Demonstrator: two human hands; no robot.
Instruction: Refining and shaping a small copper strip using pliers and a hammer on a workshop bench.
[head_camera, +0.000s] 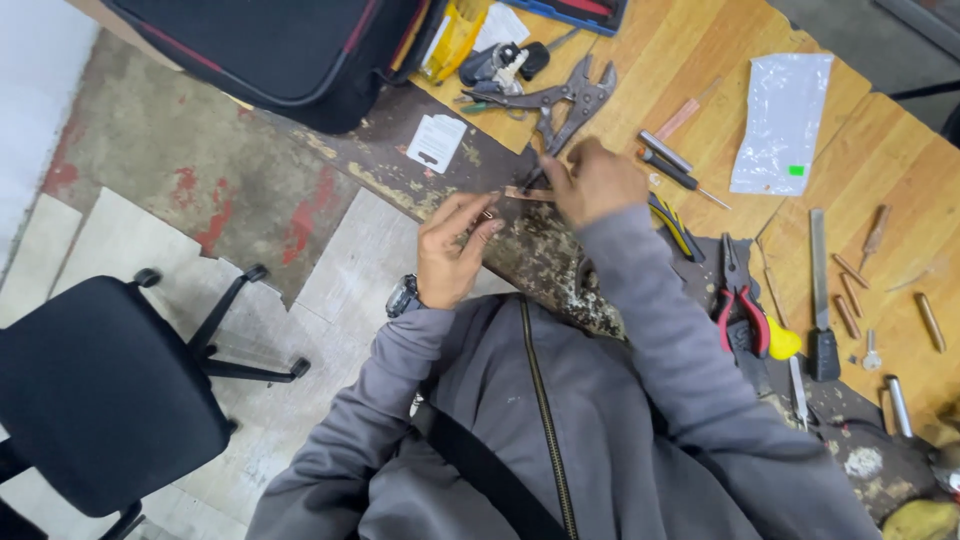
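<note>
My left hand (452, 248), with a dark wristwatch (403, 296) on the wrist, pinches a tiny copper-coloured piece (487, 213) between its fingertips. My right hand (592, 181) grips a short copper tube (527, 193) held level, its free end pointing toward the left hand. Both hands hover over the worn dark edge of the wooden workbench (700, 90). Grey sleeves cover both arms.
Locking pliers (560, 100) lie just beyond the hands. Screwdrivers (672, 168), red-handled pliers (742, 310), a flat file (820, 290), several copper tube pieces (850, 290) and a plastic bag (782, 120) sit on the bench. A black bag (270, 50) is at the top left, an office chair (95, 390) on the floor.
</note>
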